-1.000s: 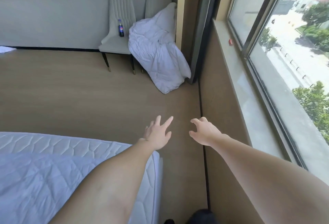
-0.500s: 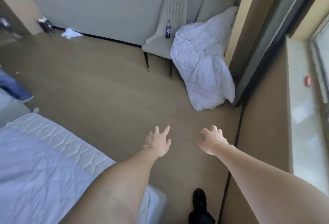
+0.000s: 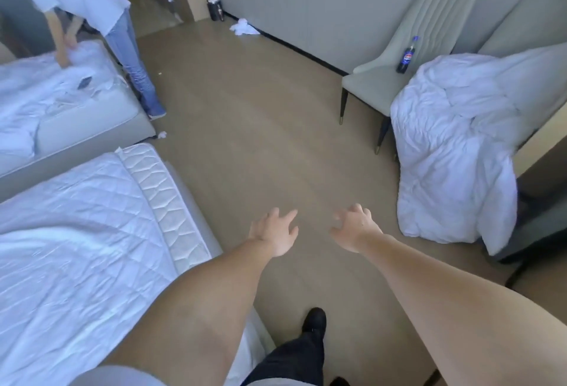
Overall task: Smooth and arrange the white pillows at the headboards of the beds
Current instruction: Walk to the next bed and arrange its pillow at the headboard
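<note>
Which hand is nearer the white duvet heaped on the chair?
Right. The right hand hovers open just left of the white duvet; the left hand is farther away, beside the near bed.

At lower left we see a white quilted bed cover [image 3: 70, 232] with a diamond-stitched mattress edge [image 3: 165, 198]. At right, a white duvet [image 3: 454, 152] drapes pale grey ribbed chairs [image 3: 429, 26], beside a dark blue-capped bottle [image 3: 406, 57]; the floor [image 3: 245, 128] is tan.
</note>
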